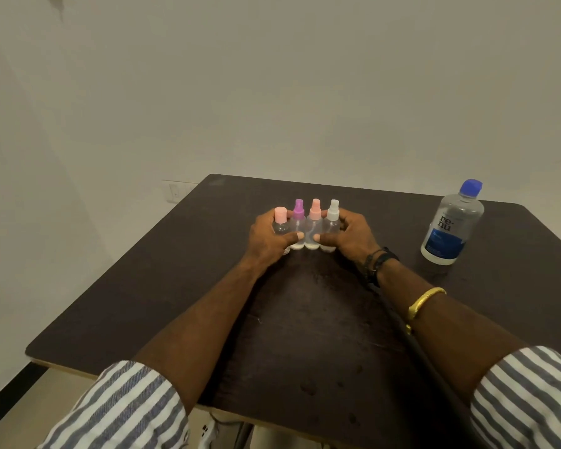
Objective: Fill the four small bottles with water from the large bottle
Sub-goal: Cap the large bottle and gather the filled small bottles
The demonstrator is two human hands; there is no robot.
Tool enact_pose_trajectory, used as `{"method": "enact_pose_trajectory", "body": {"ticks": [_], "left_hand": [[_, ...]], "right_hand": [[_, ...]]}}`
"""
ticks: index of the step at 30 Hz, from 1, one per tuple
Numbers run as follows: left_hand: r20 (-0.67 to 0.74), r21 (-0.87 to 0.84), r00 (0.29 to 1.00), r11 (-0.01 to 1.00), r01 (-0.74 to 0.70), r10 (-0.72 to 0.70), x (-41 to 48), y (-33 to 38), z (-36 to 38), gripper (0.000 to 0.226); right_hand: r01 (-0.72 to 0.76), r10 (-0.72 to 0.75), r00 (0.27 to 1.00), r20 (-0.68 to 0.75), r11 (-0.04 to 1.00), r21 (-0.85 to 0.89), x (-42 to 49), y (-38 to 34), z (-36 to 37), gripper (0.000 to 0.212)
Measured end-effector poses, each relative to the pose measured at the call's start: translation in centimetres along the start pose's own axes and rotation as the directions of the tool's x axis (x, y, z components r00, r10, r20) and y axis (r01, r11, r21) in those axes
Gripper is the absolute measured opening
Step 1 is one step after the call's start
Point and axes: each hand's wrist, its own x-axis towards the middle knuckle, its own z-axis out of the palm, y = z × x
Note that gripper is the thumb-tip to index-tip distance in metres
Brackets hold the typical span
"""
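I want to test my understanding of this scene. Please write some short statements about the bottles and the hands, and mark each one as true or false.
1. The four small clear plastic bottles stand in one row between the left hand and the right hand. True.
2. The large clear bottle with the blue cap lies on its side. False: it stands upright on the dark table.
3. The large bottle is closed with its cap. True.
4. The right hand holds the large bottle. False: it grips the small bottles, and the large bottle stands apart, untouched.
5. All four small bottles have white tops. False: from the left they are pink, purple, pink and white.
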Motion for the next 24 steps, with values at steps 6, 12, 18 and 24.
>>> {"method": "enact_pose_trajectory", "body": {"ticks": [6,12,18,24], "left_hand": [[0.004,-0.022,1.000,1.000,-0.004,0.004,0.5,-0.7,-0.1,0.049],[0.017,-0.016,0.999,0.999,-0.033,0.033,1.3,-1.1,-0.1,0.048],[0.024,-0.010,0.998,0.998,-0.056,0.056,3.7,-1.1,-0.3,0.046],[0.042,-0.042,0.998,0.998,-0.044,0.046,7.9,-1.4,-0.4,0.041]], "right_hand": [[0.005,-0.005,1.000,0.021,1.000,-0.001,0.2,0.0,0.1,0.042],[0.007,-0.007,1.000,0.026,1.000,0.003,0.8,0.3,0.1,0.040],[-0.003,0.003,1.000,0.003,1.000,0.011,2.5,0.1,0.4,0.039],[0.018,-0.019,1.000,-0.022,0.999,-0.039,6.4,-0.3,0.6,0.039]]}}
